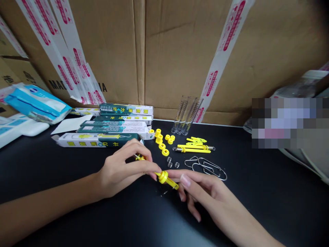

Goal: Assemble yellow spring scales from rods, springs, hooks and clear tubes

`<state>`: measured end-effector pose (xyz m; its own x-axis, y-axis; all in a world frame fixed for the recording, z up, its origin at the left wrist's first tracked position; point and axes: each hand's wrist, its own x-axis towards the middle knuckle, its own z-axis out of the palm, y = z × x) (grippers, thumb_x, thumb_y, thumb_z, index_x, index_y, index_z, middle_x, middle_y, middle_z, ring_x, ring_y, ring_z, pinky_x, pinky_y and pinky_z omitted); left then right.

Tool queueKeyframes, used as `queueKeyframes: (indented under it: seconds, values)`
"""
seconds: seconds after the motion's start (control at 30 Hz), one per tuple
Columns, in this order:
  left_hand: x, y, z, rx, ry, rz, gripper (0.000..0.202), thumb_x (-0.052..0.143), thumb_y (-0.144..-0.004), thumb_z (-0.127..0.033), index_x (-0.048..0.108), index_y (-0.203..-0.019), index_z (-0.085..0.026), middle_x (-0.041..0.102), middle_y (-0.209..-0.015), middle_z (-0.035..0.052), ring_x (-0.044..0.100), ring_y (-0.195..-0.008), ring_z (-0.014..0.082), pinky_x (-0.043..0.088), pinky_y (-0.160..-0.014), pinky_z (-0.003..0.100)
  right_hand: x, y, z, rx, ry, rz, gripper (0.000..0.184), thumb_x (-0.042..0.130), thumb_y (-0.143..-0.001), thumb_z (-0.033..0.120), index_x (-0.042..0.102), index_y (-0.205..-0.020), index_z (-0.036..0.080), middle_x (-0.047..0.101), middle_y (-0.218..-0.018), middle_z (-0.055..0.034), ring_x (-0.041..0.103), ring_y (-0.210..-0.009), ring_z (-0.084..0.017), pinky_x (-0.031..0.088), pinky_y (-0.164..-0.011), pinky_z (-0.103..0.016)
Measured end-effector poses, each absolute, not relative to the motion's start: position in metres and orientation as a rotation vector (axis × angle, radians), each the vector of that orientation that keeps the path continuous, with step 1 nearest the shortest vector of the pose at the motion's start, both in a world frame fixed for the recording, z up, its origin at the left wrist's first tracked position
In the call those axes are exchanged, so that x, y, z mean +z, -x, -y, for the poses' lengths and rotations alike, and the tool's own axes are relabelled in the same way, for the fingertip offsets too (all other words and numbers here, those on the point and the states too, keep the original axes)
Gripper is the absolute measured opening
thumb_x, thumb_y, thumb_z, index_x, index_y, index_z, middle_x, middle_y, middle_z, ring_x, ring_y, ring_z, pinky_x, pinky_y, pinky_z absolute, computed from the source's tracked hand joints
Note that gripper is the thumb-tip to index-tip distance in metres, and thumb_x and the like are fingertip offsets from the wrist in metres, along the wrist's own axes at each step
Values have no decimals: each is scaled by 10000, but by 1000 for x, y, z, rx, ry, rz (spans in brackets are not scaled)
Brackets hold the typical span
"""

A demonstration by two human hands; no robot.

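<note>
Yellow rod point(172, 183), apparently in left hand point(125, 167).

The left hand point(125, 168) hides part of the yellow rod point(171, 182). Tape point(86, 85) covers some lettering point(58, 85) on the cardboard point(110, 44). A pixelated patch point(288, 123) masks part of the bottle point(295, 90). The left edge crops a white object point(34, 127).

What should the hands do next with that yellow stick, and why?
Maybe the right hand should pinch the tip of the yellow stick: the left hand grips the stick behind its yellow collar, and the tip pokes out close to the right hand.
</note>
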<state>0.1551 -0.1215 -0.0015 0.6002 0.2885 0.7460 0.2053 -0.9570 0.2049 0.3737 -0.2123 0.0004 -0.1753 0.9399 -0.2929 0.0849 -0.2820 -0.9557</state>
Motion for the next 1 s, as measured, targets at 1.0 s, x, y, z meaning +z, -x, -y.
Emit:
queueKeyframes:
  seconds: [1.0]
  values:
    - [-3,-155,116,1352,-2722,-370,194,766,-839,-64,780,-881,-253,684,-845,29,588,-899,207,532,-802,350,2,-372,214,1575,1281,1295,362,687,-883,573,808,-1054,277,737,-828,-9,601,-768,-144,447,-650,-228]
